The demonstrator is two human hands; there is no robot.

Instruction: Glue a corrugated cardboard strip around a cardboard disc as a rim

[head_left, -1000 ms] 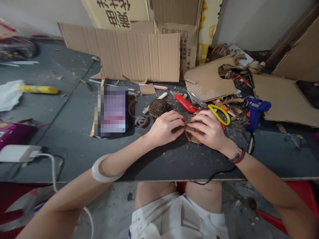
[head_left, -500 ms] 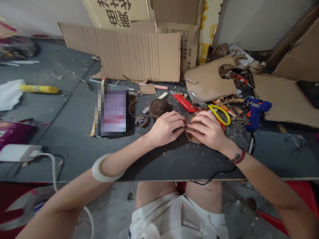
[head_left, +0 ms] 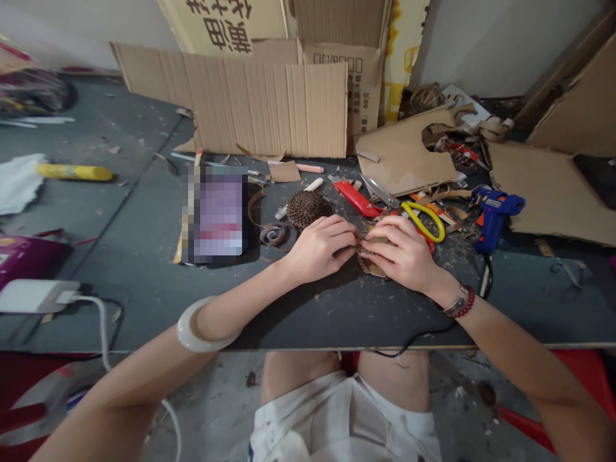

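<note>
My left hand (head_left: 318, 248) and my right hand (head_left: 403, 253) meet at the middle of the dark table (head_left: 144, 289). Both pinch a small brown piece of corrugated cardboard (head_left: 371, 263) that lies flat on the table, mostly hidden under my right fingers. A thin cardboard strip (head_left: 359, 245) runs between the two sets of fingertips. A round coil of rolled cardboard (head_left: 307, 208) sits just behind my left hand.
Behind my hands lie a red utility knife (head_left: 357, 199), yellow-handled scissors (head_left: 414, 213) and a blue glue gun (head_left: 491, 215) with its black cord. A phone (head_left: 219, 215) lies to the left, with cardboard sheets (head_left: 269, 106) standing at the back. A white charger (head_left: 36, 295) sits near the left edge.
My right fingers have curled in a little closer over the cardboard piece. Otherwise both hands stay in place.
</note>
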